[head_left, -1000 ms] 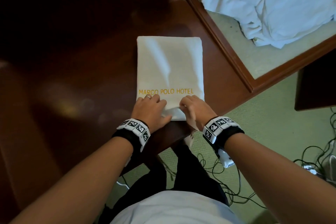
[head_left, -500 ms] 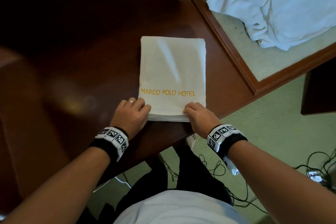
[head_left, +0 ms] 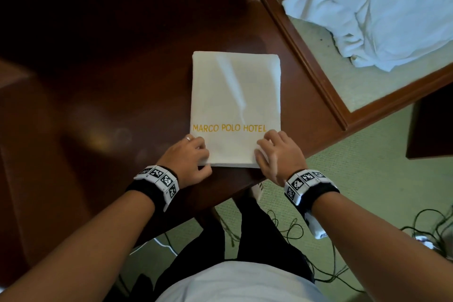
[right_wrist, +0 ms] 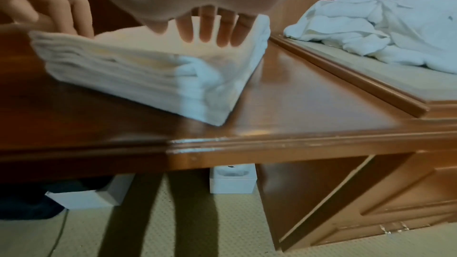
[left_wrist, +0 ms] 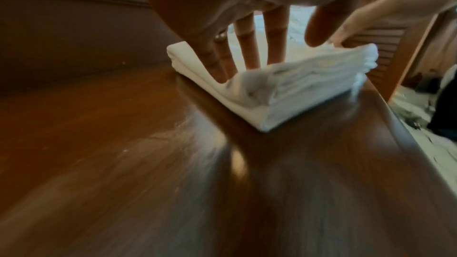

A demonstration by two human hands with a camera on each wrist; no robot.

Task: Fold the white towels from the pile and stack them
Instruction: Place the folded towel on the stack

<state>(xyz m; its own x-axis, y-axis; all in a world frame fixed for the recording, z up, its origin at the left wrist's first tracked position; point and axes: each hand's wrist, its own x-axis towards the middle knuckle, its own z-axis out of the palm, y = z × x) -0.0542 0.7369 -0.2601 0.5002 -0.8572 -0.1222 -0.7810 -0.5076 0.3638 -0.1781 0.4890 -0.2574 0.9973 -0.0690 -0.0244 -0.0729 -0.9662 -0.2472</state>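
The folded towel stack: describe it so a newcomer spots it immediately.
On the dark wooden desk, near its front edge, lies the folded towel stack under both hands. Unlike the crumpled white pile to the right, it is flat, rectangular and lettered MARCO POLO HOTEL.

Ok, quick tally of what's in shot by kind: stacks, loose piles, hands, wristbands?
Folded stack: 1
Loose pile: 1
Hands: 2, left hand, right hand
Wristbands: 2, left wristband, right wristband
Total: 6
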